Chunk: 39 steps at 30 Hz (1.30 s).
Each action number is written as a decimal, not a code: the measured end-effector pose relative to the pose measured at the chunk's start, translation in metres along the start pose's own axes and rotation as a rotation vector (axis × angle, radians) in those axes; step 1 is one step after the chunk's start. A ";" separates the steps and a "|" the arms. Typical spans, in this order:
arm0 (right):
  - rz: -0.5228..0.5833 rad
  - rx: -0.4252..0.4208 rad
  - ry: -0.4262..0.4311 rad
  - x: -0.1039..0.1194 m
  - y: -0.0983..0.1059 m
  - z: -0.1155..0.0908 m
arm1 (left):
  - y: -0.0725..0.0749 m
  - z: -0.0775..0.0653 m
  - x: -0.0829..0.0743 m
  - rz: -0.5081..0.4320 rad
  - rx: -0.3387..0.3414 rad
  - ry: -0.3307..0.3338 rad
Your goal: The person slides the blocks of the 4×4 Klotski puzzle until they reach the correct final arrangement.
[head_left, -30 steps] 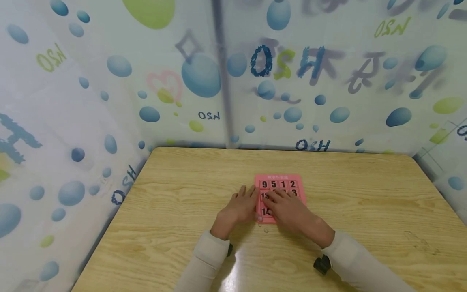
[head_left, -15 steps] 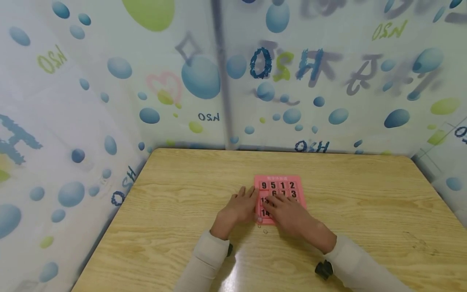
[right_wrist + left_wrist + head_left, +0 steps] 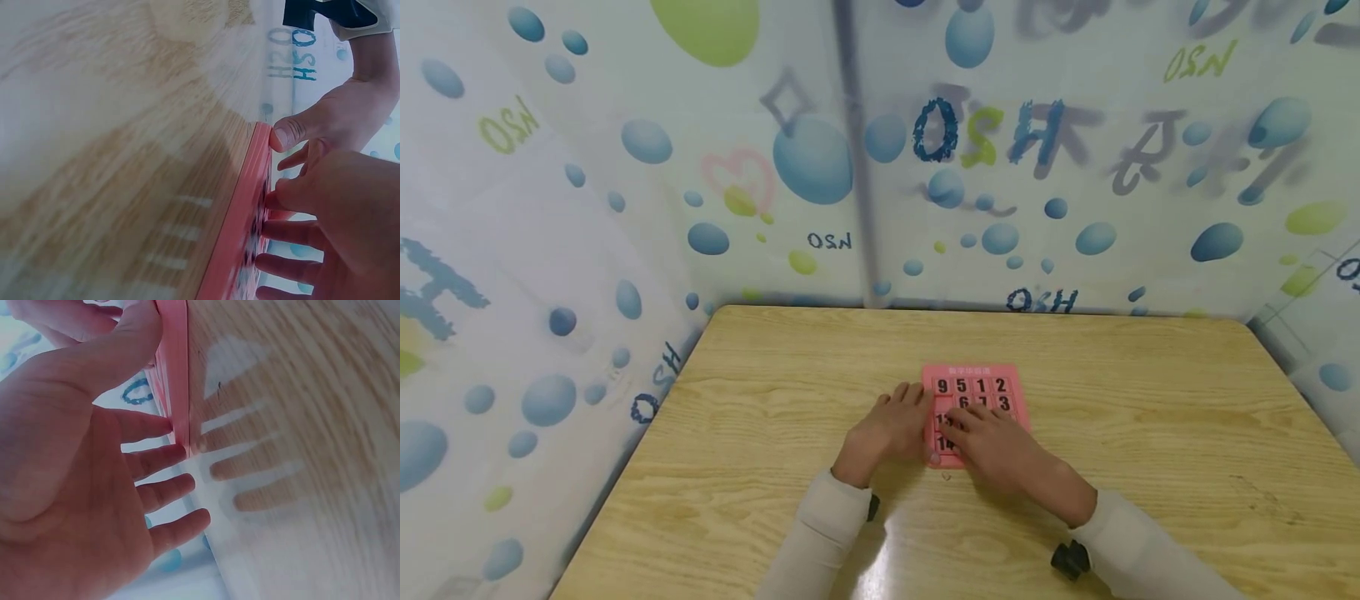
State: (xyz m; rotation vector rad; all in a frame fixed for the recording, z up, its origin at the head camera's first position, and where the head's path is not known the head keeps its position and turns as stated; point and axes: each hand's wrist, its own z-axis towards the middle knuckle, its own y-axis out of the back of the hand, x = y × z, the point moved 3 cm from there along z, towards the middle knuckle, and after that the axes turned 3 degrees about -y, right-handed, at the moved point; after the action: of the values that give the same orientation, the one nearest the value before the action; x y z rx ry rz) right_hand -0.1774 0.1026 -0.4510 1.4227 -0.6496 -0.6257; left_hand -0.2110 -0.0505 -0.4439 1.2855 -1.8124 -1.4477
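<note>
A pink sliding number puzzle (image 3: 973, 370) lies flat on the wooden table (image 3: 760, 367). Its top row reads 9, 5, 1, 2; below are 6, 7 and 3, with a gap left of the 6. The 13 and 14 show at the left side, and other tiles are hidden under fingers. My left hand (image 3: 891, 427) touches the puzzle's left edge with nearly straight fingers (image 3: 169, 456), its thumb at the near left corner. Over the puzzle's lower right lies my right hand (image 3: 1000, 442), fingertips (image 3: 265, 228) on the tiles near the 13.
Behind and left of the table stand white walls (image 3: 760, 275) printed with blue and green drops and lettering. Both forearms wear light sleeves (image 3: 1150, 542). A dark device (image 3: 1070, 559) sits at the right wrist.
The 13 tile has slid toward me, leaving a gap beside the 6. My right fingers have moved nearer with it. The puzzle has shifted slightly toward me; my left hand stays at its edge.
</note>
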 end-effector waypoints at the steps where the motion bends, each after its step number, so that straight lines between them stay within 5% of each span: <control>1: 0.001 -0.001 0.001 0.000 0.000 0.000 | 0.000 0.000 0.000 -0.005 0.001 -0.001; 10: 0.005 0.019 0.005 0.002 0.000 -0.001 | -0.003 -0.001 -0.001 -0.007 0.000 -0.003; 23: 0.058 -0.003 -0.122 -0.019 -0.002 0.019 | -0.005 -0.001 -0.002 -0.046 0.024 0.005; 39: 0.025 0.028 -0.130 -0.024 -0.007 0.033 | -0.004 -0.003 -0.002 -0.055 0.023 0.008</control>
State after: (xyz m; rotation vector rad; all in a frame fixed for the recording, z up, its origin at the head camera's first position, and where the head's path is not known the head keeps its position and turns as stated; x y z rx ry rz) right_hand -0.2178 0.0973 -0.4572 1.4063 -0.7804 -0.6953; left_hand -0.2063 -0.0505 -0.4461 1.3606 -1.8062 -1.4530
